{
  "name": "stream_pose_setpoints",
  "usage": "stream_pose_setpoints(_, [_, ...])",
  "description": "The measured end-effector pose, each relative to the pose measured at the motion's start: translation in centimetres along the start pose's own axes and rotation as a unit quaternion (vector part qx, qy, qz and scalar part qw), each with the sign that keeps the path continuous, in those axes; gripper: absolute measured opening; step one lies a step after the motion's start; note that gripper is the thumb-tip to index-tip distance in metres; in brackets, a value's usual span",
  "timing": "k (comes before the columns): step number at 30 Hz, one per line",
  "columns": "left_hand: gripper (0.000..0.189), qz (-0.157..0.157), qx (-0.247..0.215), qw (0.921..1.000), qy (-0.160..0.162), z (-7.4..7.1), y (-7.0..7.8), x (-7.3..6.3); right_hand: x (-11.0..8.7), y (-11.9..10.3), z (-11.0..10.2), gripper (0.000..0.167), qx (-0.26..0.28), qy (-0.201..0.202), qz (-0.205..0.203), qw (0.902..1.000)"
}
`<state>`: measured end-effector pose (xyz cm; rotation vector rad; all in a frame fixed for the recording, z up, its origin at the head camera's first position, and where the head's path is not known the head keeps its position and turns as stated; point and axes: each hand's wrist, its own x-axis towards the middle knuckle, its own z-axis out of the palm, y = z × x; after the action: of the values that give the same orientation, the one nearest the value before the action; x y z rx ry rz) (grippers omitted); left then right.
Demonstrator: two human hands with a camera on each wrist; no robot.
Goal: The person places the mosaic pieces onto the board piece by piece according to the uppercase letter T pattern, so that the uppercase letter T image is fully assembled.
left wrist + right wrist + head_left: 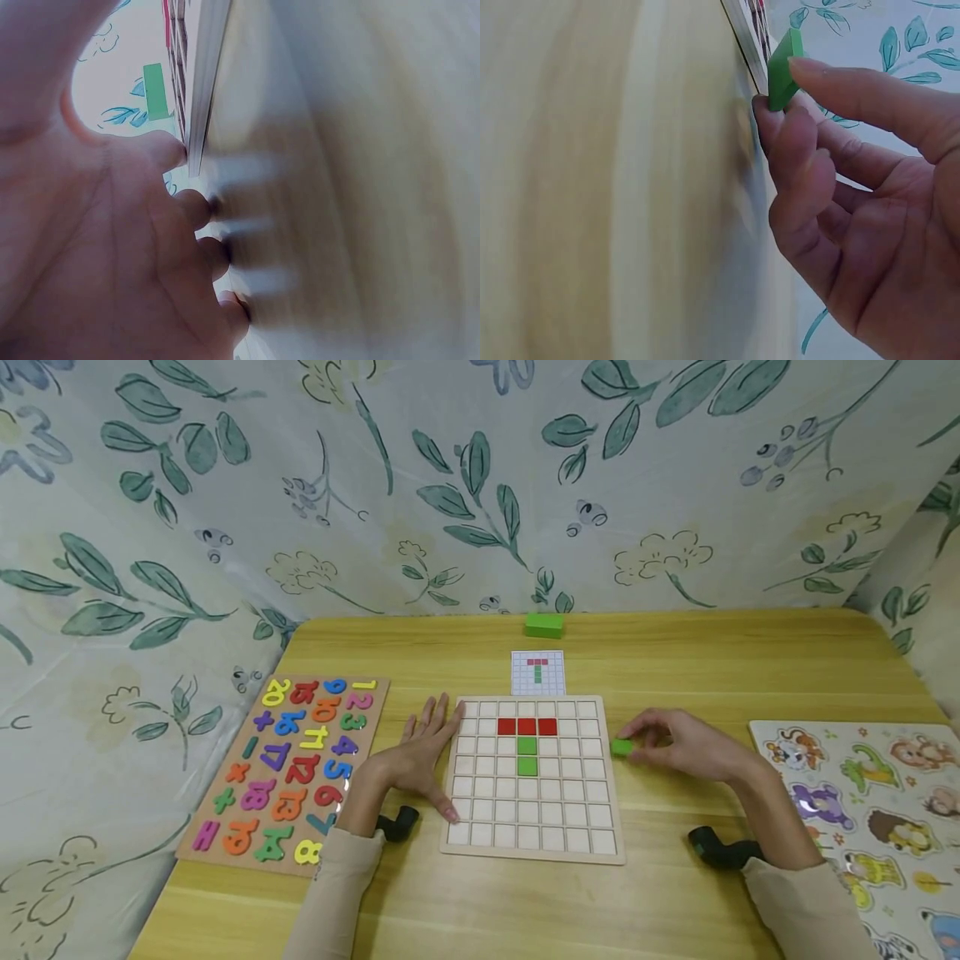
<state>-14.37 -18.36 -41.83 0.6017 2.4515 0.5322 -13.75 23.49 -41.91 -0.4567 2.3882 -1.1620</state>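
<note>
A wooden grid board (536, 857) lies on the table, with three red tiles (527, 727) in a row and two green tiles (527, 766) below the middle one. Fingers spread, my left hand (416, 758) rests at the board's left edge, its thumb on the frame; the left wrist view shows the palm (97, 240). Just right of the board, my right hand (675, 745) pinches a green tile (784, 71) between thumb and fingers, a little above the table. Behind the board lies a pattern card (550, 685) showing a red and green T.
A green block (543, 626) stands at the table's back. Left of the board lies a number puzzle (251, 760); an animal puzzle (840, 777) lies at the right. A patterned cloth (480, 485) hangs behind the table.
</note>
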Motion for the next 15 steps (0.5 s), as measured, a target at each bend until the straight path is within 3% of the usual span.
stream_pose_setpoints(4, [0.159,0.001,0.000,1.0000,0.002,0.0,-0.2,0.0,0.2,-0.8,0.3,0.030,0.002,-0.005,0.001,1.0000])
stream_pose_setpoints(8, [0.158,0.000,0.002,1.0000,0.002,0.0,-0.2,-0.1,0.5,-2.8,1.5,0.028,-0.016,-0.002,-0.036,0.9992])
stream_pose_setpoints(15, [0.158,0.003,0.002,1.0000,0.003,0.1,-0.1,0.0,1.8,-7.0,6.6,0.026,-0.030,0.024,-0.099,0.9943])
